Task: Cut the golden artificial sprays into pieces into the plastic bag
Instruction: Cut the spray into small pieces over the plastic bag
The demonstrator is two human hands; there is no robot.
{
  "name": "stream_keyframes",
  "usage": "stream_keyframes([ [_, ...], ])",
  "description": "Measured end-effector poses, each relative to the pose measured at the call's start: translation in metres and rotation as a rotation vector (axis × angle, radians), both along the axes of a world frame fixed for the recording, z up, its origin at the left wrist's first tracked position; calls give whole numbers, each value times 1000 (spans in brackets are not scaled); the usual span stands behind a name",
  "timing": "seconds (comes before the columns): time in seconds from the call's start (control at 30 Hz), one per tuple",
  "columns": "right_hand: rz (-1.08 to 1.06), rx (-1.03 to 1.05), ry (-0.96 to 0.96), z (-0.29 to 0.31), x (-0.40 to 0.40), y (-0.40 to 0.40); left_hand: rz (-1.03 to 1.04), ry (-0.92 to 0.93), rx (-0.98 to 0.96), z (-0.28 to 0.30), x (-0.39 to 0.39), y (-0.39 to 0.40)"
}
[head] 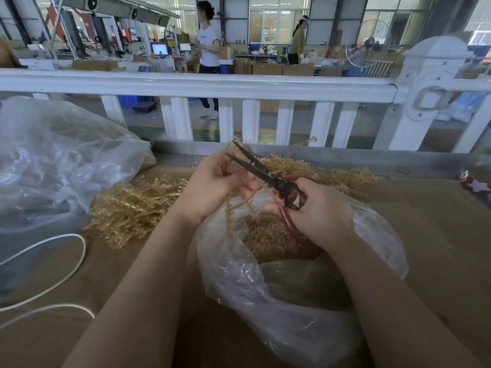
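Note:
My left hand (216,183) pinches a golden spray (239,201) whose strands hang down over the open plastic bag (292,282). My right hand (318,211) grips the red handles of the scissors (261,172); their dark blades are parted and point up and left, right beside my left fingers. Cut golden pieces (268,237) lie inside the bag. A heap of uncut golden sprays (132,208) lies on the brown table to the left, and more sprays (342,176) lie behind my hands.
A large filled clear bag (53,166) sits at the left. A white cord (66,266) loops over the table's left front. A white fence rail (212,87) runs behind the table. A small red ornament (475,184) lies at the right edge. Two people stand beyond the fence.

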State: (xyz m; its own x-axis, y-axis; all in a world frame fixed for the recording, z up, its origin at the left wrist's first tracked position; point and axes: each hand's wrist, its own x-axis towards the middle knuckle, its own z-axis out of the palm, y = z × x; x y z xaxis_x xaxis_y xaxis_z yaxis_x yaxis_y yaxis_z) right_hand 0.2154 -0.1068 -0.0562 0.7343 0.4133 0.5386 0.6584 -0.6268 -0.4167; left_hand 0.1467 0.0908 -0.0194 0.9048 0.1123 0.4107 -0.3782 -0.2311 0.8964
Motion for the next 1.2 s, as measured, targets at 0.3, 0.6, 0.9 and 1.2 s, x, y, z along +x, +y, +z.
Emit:
stream_keyframes([
  [0.3,-37,-56,-62,2,0,0,39,25,96,-1,2,-1],
  [0.6,-40,-97,-42,2,2,0,4,62,116,1,0,1],
  [0.9,-81,-77,-61,0,1,2,-28,37,64,2,-2,-3],
  [1.2,-50,-30,-77,-1,1,2,-33,28,9,2,-2,-4],
])
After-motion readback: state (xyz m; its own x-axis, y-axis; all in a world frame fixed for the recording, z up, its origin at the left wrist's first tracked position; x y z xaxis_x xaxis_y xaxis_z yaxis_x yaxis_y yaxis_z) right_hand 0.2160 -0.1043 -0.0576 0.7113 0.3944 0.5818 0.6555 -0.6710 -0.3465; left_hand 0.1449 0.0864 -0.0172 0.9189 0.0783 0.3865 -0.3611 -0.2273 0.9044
